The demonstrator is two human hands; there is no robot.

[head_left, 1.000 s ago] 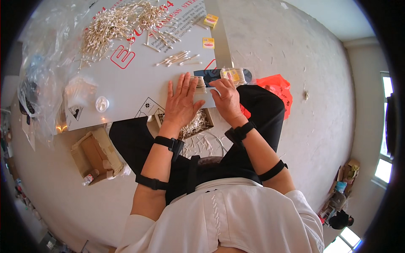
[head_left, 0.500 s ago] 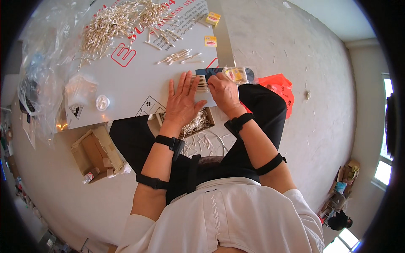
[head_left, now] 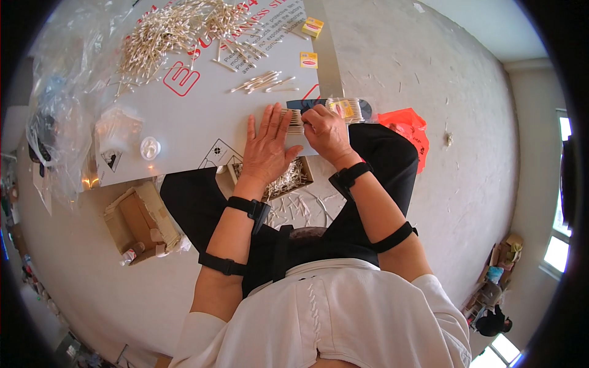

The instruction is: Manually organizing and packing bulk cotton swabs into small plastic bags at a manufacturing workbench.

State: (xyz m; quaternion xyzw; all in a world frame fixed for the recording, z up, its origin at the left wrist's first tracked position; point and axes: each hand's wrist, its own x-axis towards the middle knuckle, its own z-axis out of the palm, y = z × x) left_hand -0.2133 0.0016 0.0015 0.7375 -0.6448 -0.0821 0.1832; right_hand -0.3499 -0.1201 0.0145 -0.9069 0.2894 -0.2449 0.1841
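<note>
My left hand [head_left: 267, 142] lies flat on the tabletop, fingers stretched out over the left end of a row of cotton swabs [head_left: 293, 121]. At the row's right end is my right hand [head_left: 328, 132], its fingers pinched together; what sits between the fingertips is too small to make out. Just beyond it lies a clear pack of cotton swabs [head_left: 345, 109] with a yellow card inside, on top of a dark strip [head_left: 366, 110]. A few loose swabs [head_left: 262, 81] are spread farther up the table.
A big heap of swabs [head_left: 156, 43] covers the far left of the table [head_left: 202, 122]. Small yellow cards [head_left: 308, 60] lie at its right edge. A round white tub [head_left: 150, 148] stands near the front. Below are a swab-filled box [head_left: 299, 178], a cardboard box [head_left: 132, 224] and a red bag [head_left: 408, 132].
Almost nothing differs. Both hands keep their places by the row of swabs, and the whole view has shifted very slightly.
</note>
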